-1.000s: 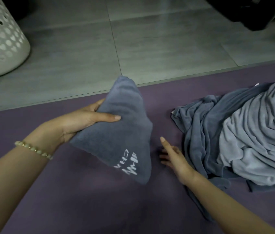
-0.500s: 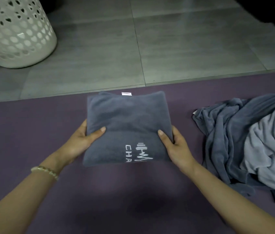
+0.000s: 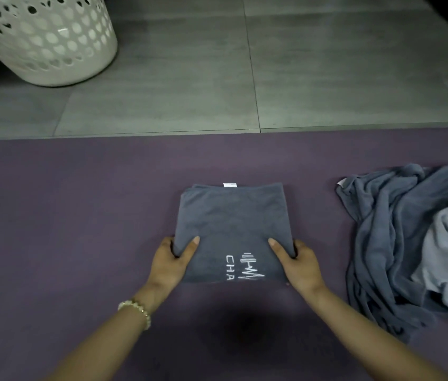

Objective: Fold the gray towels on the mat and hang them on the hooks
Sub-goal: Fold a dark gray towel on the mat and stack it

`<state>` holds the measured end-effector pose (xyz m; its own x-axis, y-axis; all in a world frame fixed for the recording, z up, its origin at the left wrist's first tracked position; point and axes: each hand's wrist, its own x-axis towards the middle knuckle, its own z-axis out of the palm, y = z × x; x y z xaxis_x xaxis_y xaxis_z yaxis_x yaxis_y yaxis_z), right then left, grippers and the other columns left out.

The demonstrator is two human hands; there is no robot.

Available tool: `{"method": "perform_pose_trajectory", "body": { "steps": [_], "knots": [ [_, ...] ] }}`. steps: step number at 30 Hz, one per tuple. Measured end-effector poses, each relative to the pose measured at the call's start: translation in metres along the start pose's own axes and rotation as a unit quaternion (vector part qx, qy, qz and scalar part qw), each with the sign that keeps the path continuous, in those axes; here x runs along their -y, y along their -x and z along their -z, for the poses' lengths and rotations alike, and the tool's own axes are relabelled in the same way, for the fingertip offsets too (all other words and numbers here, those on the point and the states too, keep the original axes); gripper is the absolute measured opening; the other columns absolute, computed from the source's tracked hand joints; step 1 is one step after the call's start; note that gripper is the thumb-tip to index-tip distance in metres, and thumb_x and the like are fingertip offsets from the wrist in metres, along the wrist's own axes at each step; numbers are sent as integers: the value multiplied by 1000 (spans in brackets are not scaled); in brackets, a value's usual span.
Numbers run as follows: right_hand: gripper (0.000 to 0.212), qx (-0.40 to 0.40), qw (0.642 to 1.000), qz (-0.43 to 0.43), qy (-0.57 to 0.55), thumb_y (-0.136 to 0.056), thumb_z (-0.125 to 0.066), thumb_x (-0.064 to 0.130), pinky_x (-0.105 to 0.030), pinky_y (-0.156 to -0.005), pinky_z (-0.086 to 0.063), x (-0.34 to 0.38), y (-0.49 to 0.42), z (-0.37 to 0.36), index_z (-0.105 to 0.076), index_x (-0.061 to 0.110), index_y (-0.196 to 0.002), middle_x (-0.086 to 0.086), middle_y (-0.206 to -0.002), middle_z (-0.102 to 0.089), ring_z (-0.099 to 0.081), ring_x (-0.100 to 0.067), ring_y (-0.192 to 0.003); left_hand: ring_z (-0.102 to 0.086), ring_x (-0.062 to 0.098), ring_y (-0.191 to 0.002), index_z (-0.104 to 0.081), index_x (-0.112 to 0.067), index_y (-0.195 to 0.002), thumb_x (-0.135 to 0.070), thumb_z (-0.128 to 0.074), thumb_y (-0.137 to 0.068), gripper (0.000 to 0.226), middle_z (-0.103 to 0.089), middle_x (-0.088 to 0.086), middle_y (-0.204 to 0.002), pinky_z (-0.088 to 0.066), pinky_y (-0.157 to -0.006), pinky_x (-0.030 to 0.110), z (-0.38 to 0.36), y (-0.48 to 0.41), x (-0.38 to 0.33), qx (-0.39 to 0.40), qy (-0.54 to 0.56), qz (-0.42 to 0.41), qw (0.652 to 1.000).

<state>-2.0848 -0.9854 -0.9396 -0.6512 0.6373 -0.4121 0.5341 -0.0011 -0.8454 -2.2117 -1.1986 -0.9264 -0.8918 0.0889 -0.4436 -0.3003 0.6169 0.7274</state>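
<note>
One towel (image 3: pixel 233 226) is folded into a thick, neat square and lies flat in the middle of the mat (image 3: pixel 79 215). It has white lettering near its front edge, and a small white tag (image 3: pixel 229 185) pokes out at the far edge. The left grip (image 3: pixel 172 264) is clamped on the square's near left corner, thumb on top and fingers tucked beneath. The right grip (image 3: pixel 299 264) pinches the near right corner the same way.

This fold looks finished, but nothing is hung (no hooks are in view). To the right, apart from the square, a pile (image 3: pixel 398 243) of dark and paler gray towels lies crumpled, so most of the job seems left.

The towel is soft, napped terry and the mat is smooth, matte purple. The floor (image 3: pixel 327 78) beyond is hard gray tile, with a white perforated basket (image 3: pixel 46 42) on it.
</note>
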Motion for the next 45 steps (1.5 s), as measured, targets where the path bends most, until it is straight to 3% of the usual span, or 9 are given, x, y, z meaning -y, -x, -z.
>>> {"method": "perform_pose_trajectory", "body": {
  "steps": [7,12,18,22,28,34,39,42,45],
  "knots": [
    [16,25,999,-23,18,-80,-74,34,-7,-55,-47,-16,17,2,-64,20,-80,11,-76,-71,-68,0,-70,-64,12,-80,-58,-15,-95,-36,-74,-78,31,-64,-7,-84,-49,-68,20,7,11,21,19,-14,-12,1000],
    [26,33,992,-103,-65,-75,-78,35,-13,-51,-49,3,6,8,-69,13,-85,5,-75,-74,-70,-6,-68,-69,14,-84,-67,-15,-99,-40,-73,-80,31,-73,-2,-90,-57,-77,29,15,8,13,81,51,64,993],
    [45,195,924,-271,-184,-69,-76,42,-31,-59,-57,45,-12,11,-73,10,-100,-10,-98,-74,-73,-25,-86,-70,18,-97,-60,-21,-118,-27,-66,-85,34,-72,2,-108,-57,-73,25,37,2,-9,271,271,133,914],
    [46,240,924,-218,-201,-72,-72,37,-30,-61,-58,67,-18,0,-64,18,-114,-6,-104,-73,-72,-22,-90,-68,16,-102,-56,-26,-121,-24,-63,-87,35,-70,-1,-113,-57,-76,24,65,-16,-18,287,280,96,911],
    [41,285,937,-90,-182,-84,-65,22,-27,-77,-58,123,-33,-62,-55,26,-124,2,-115,-70,-67,-16,-104,-67,12,-103,-51,-31,-126,-21,-66,-84,45,-68,-6,-117,-55,-77,23,131,-57,-22,225,246,47,941],
    [34,283,943,-18,-175,-89,-64,12,-22,-70,-56,177,-68,-153,-54,29,-117,6,-108,-70,-69,-10,-93,-65,13,-105,-49,-30,-128,-21,-68,-84,48,-65,-3,-121,-53,-80,24,202,-119,-35,171,206,-1,963],
    [29,285,932,16,-223,-89,-64,12,-19,-64,-55,215,-97,-227,-56,28,-111,8,-102,-72,-70,-7,-87,-65,13,-100,-53,-25,-129,-25,-74,-80,53,-65,-3,-117,-52,-78,23,259,-174,-43,25,164,-69,984],
    [38,272,944,0,-188,-89,-65,15,-29,-80,-55,206,-103,-264,-52,22,-124,1,-116,-67,-66,-16,-101,-61,17,-96,-49,-22,-133,-26,-72,-82,56,-62,3,-111,-50,-79,26,271,-187,-16,-89,97,-58,990],
    [34,161,980,-53,-106,-86,-69,18,-45,-92,-52,174,-96,-286,-53,13,-116,-13,-120,-62,-61,-30,-106,-56,29,-112,-41,-11,-141,-23,-69,-85,63,-58,16,-124,-45,-97,35,260,-182,31,-105,3,1,994]
  ]
}}
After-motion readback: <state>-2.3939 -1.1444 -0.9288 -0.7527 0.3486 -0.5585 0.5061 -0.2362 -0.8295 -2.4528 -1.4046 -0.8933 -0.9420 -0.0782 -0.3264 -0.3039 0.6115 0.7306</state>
